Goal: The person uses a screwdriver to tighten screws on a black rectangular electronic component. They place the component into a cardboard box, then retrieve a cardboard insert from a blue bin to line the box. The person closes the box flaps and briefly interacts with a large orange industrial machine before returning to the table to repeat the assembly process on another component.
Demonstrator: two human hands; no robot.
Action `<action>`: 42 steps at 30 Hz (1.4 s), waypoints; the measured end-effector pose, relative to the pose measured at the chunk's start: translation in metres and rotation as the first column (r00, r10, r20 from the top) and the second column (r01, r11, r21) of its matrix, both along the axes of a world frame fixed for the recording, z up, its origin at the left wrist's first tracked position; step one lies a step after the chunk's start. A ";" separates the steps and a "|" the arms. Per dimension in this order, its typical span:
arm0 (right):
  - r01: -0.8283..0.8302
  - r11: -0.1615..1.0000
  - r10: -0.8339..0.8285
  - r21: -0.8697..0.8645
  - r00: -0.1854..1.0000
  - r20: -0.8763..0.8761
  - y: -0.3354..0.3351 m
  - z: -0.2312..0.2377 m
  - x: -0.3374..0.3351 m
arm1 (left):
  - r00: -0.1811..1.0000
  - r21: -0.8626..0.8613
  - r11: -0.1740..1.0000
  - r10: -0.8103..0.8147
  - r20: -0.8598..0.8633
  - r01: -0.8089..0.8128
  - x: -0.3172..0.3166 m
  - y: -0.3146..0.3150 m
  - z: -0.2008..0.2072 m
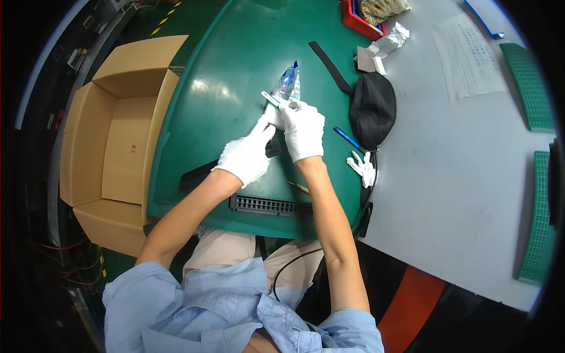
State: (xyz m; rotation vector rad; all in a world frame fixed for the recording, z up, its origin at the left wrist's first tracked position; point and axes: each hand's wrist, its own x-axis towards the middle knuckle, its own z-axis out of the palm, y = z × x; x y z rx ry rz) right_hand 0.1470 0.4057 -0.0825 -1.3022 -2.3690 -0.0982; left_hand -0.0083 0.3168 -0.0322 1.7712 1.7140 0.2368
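Note:
Both of my hands wear white gloves and meet over the green mat. My right hand (303, 128) is closed, its fingers pinching a slim, pale, flat stick-like piece (270, 98) that points up and left. Close beside it, my left hand (247, 154) has its fingers closed near the right fingertips; what they hold is hidden. Just beyond the fingers lies a crumpled blue and silver plastic packet (288, 82). A dark part (272, 148) shows beneath and between the hands. Below the left wrist rests a long black strip (197, 175), partly covered by the forearm.
A black slotted grille (265, 205) and a thin-tipped tool (298, 187) lie near the mat's front edge. An open cardboard box (126, 147) stands left. To the right are a black pouch (373, 112), blue pen (348, 139), spare white glove (364, 169) and red bin (360, 25).

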 end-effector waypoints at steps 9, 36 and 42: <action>0.113 0.941 -0.122 -0.319 0.992 -0.010 -0.103 0.011 0.060 | 0.927 0.420 0.875 0.082 0.365 -0.242 -0.037 -0.098 0.053; 0.167 0.962 -0.190 -0.214 0.978 -0.090 -0.141 0.005 0.093 | 0.949 0.505 0.842 0.029 0.312 -0.192 -0.035 -0.221 0.060; 0.127 0.924 -0.286 -0.361 0.856 -0.431 -0.154 0.027 0.095 | 0.942 0.470 0.864 0.015 0.336 -0.181 -0.034 -0.224 0.047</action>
